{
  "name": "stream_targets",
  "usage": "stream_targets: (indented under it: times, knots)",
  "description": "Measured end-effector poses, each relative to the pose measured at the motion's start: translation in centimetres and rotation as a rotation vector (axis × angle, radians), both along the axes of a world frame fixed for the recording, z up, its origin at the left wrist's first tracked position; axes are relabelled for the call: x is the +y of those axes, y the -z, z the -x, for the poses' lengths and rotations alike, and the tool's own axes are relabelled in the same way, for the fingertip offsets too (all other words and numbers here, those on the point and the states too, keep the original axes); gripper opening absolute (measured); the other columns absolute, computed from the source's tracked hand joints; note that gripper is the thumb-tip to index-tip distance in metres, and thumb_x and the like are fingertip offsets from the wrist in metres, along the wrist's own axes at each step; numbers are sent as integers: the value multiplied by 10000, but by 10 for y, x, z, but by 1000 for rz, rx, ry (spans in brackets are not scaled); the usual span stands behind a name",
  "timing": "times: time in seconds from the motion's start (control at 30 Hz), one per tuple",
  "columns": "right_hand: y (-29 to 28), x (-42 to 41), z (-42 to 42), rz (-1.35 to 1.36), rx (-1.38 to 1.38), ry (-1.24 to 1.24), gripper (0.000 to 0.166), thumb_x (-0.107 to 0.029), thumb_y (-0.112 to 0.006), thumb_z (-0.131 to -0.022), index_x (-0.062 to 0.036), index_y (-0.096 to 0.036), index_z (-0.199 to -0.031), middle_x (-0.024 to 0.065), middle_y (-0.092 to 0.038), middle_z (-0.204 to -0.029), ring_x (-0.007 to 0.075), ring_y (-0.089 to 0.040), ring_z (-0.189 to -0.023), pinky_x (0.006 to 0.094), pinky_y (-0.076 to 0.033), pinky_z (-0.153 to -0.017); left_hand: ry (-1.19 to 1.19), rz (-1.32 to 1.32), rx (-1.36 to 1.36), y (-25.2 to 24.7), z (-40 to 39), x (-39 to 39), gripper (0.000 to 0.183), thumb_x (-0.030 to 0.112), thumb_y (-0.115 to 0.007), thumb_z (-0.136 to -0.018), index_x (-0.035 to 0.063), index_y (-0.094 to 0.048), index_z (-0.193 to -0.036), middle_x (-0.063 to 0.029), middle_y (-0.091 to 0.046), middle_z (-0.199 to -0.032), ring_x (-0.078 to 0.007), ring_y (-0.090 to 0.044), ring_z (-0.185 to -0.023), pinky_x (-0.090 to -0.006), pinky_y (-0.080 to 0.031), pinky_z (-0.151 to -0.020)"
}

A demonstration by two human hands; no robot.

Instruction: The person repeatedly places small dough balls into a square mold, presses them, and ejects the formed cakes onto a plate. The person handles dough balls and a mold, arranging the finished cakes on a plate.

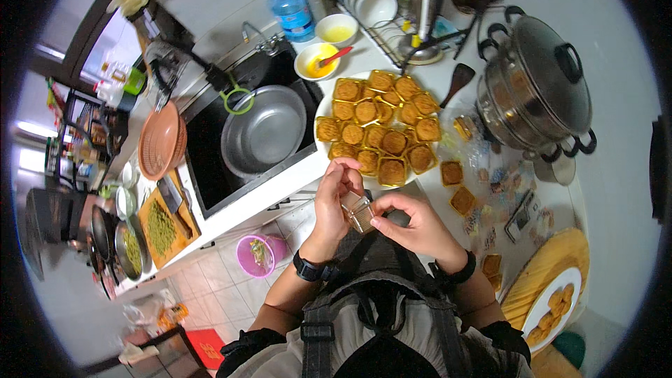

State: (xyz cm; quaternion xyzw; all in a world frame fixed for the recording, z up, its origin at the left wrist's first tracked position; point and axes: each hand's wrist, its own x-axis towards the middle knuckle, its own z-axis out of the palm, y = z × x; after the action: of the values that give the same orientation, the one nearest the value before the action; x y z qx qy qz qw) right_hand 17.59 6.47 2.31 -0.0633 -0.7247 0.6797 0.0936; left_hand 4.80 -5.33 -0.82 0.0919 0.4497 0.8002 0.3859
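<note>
My left hand (336, 199) and my right hand (412, 220) are close together in front of my chest. Between them is a small clear plastic box or tray (358, 212), ribbed at the side, held by the fingers of both hands. Just beyond my hands, a large white plate (318, 134) is piled with round brown pastries (394, 142) in gold square trays. Two more pastries in gold trays (451, 173) lie on the counter right of the plate. What the clear box contains cannot be made out.
Left of the plate, a metal basin (268, 128) stands in the black sink. Bowls of yellow liquid (316, 61), one with a red-handled brush, sit behind. A stacked steamer pot (535, 84) and clear plastic packets (488, 168) are at right. A cleaver (169, 194) lies on a cutting board at far left.
</note>
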Motion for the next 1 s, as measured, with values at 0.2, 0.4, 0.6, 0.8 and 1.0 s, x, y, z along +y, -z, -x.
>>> stream_targets:
  times: [0.2,0.4,0.6,0.8,1.0]
  knots:
    - [-4,5,-47,-471,80,386,144,-36,-695,-788,-79,-618,-903,56,-650,-880,210,-625,-856,358,-448,-863,384,14,126,-4,-36,20,559,407,-471,-968,101,-337,-1417,-116,-372,-1427,-264,-329,-1357,-403,-435,-1004]
    - [-4,-3,-114,-1003,258,627,206,-208,-695,-693,-106,-559,-809,42,-580,-843,240,-589,-895,479,-396,-951,821,-89,-186,-13,-72,20,707,307,-515,-968,38,-148,-1510,-159,-365,-1469,-269,-416,-1331,-406,-405,-1061]
    - [-28,-6,-231,-1021,75,680,287,-311,-681,-821,-89,-633,-996,98,-597,-967,285,-562,-1026,470,-405,-949,1019,-61,-19,-12,-147,64,648,197,-543,-893,14,-256,-1445,-226,-464,-1338,-319,-558,-1158,-403,-492,-951]
    - [-25,-30,-441,-1175,-670,1618,336,-144,-731,-760,-19,-635,-1057,166,-640,-988,353,-591,-947,429,-463,-844,1239,-81,-11,-7,-191,99,543,164,-524,-874,-7,-368,-1365,-266,-544,-1232,-372,-607,-1083,-446,-533,-886]
    - [26,-40,-484,-951,-1352,1794,591,-312,-785,-701,-33,-556,-1169,186,-651,-985,370,-594,-953,471,-435,-855,1180,49,65,-11,-220,109,519,-8,-397,-882,61,-356,-1395,-220,-510,-1312,-380,-573,-1152,-461,-600,-783]
